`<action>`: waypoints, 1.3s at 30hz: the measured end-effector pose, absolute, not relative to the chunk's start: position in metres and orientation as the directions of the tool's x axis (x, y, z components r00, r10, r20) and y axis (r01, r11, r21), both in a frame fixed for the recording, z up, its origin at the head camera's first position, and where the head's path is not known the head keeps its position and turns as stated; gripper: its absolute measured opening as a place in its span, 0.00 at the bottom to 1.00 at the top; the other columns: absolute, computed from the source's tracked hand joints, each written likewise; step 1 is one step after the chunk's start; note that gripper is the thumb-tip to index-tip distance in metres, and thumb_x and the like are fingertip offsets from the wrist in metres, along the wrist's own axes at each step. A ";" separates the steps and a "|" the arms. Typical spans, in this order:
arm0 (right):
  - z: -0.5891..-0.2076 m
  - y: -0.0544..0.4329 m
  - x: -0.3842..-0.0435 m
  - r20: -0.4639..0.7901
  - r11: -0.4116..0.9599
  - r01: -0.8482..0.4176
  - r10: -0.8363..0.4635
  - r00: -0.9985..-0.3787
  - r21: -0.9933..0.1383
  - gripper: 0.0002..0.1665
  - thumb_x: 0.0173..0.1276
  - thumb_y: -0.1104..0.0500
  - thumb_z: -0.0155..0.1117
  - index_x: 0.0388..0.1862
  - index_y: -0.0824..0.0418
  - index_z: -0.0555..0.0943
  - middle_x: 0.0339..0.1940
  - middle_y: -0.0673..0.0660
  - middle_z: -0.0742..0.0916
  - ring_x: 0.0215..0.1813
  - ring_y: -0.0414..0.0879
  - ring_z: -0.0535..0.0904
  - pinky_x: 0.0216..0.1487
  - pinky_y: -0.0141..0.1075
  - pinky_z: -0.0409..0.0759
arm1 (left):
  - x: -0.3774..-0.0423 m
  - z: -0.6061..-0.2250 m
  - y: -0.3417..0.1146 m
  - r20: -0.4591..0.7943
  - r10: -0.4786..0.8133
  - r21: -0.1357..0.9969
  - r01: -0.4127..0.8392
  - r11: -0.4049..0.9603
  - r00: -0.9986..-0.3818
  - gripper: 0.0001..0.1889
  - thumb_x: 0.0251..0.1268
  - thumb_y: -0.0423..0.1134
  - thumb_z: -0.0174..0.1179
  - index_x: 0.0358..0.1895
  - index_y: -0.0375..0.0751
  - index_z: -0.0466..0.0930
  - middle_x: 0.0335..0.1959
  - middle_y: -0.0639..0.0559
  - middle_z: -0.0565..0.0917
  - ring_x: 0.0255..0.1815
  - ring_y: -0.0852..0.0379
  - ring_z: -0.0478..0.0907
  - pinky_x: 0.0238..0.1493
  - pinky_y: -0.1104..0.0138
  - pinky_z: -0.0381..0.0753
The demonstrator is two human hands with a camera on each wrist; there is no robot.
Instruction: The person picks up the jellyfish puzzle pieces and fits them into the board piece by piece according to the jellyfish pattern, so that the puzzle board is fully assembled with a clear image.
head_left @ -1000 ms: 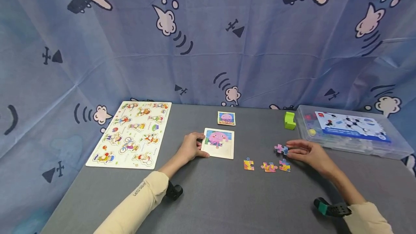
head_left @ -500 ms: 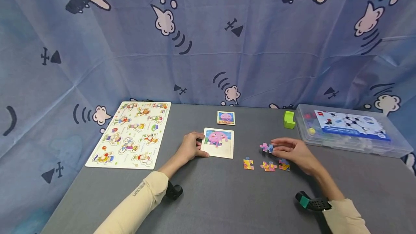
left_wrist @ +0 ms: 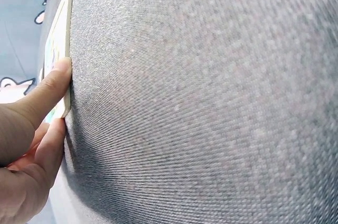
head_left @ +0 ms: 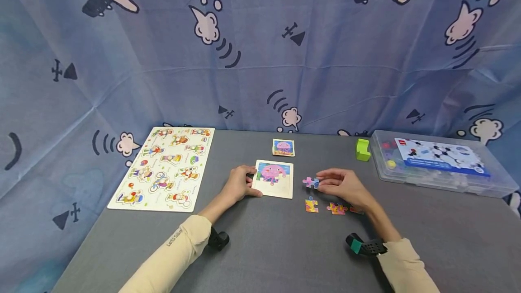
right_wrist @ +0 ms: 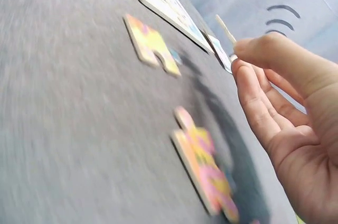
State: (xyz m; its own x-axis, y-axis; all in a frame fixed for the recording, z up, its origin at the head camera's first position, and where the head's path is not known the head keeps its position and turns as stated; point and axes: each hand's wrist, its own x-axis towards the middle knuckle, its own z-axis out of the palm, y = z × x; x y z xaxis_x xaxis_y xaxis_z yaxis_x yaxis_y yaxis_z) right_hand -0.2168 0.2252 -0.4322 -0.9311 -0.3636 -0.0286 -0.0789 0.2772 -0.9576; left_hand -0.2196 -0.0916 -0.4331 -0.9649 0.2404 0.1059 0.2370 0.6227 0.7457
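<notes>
Hands are held apart over the grey cloth-covered table [head_left: 277, 248]. By the right hand [head_left: 342, 187], a pink-and-blue jigsaw piece [head_left: 311, 182] is pinched between thumb and fingertips, raised off the cloth. By the left hand [head_left: 240, 183], the left edge of a square, pale puzzle tray [head_left: 282, 191] is gripped, its lower left corner under the thumb. The held piece is placed between the two hands, just right of the tray and apart from it. In the right wrist view the piece is seen only as a thin pale edge; in the left wrist view the tray's partly filled pink octopus picture is steeply foreshortened.

Below the held piece, a yellow jigsaw piece [head_left: 311, 205] and a pink-and-yellow jigsaw piece [head_left: 337, 209] are laid flat; a third loose piece [head_left: 357, 211] is mostly covered by the right hand. Beyond the tray, a small square octopus card [head_left: 283, 147] is set. Farther out are seen a bright green block [head_left: 363, 150], a clear plastic box [head_left: 386, 173] whose contents are blurred, and a white board [head_left: 152, 198] printed with colourful figures. Both cream sleeves [head_left: 171, 257] are cut off below.
</notes>
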 end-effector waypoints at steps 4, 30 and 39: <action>-0.435 0.212 -0.221 -0.044 0.263 -0.058 -0.364 -0.930 -0.963 0.28 0.60 0.67 0.69 0.57 0.78 0.73 0.52 0.71 0.81 0.43 0.38 0.83 0.43 0.31 0.81 | -0.219 -0.432 -0.091 0.095 0.240 0.750 0.228 0.621 -0.966 0.35 0.33 0.28 0.79 0.52 0.21 0.77 0.56 0.36 0.79 0.37 0.51 0.79 0.38 0.64 0.80; -0.440 0.167 -0.237 -0.001 0.282 -0.105 -0.351 -0.936 -0.954 0.24 0.58 0.67 0.70 0.52 0.77 0.78 0.47 0.70 0.84 0.40 0.42 0.84 0.40 0.29 0.80 | -0.218 -0.430 -0.091 0.082 0.230 0.754 0.211 0.623 -0.970 0.35 0.34 0.29 0.79 0.53 0.21 0.77 0.57 0.36 0.78 0.37 0.52 0.77 0.39 0.64 0.80; -0.442 0.155 -0.240 0.094 0.343 -0.216 -0.340 -0.936 -0.914 0.20 0.55 0.69 0.72 0.47 0.77 0.81 0.40 0.69 0.86 0.37 0.47 0.84 0.36 0.28 0.80 | -0.218 -0.431 -0.092 0.093 0.243 0.740 0.230 0.632 -0.966 0.35 0.34 0.29 0.79 0.52 0.21 0.77 0.56 0.36 0.78 0.36 0.53 0.77 0.38 0.65 0.80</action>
State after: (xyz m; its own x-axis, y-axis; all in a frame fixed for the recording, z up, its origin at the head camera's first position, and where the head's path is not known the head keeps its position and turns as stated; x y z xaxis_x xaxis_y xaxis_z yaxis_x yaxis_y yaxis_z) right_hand -0.2404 0.1552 -0.4420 -0.9358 -0.3397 0.0940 -0.2164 0.3432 -0.9140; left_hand -0.2184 -0.0916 -0.4312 -0.9656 0.2427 0.0932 0.2303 0.6324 0.7396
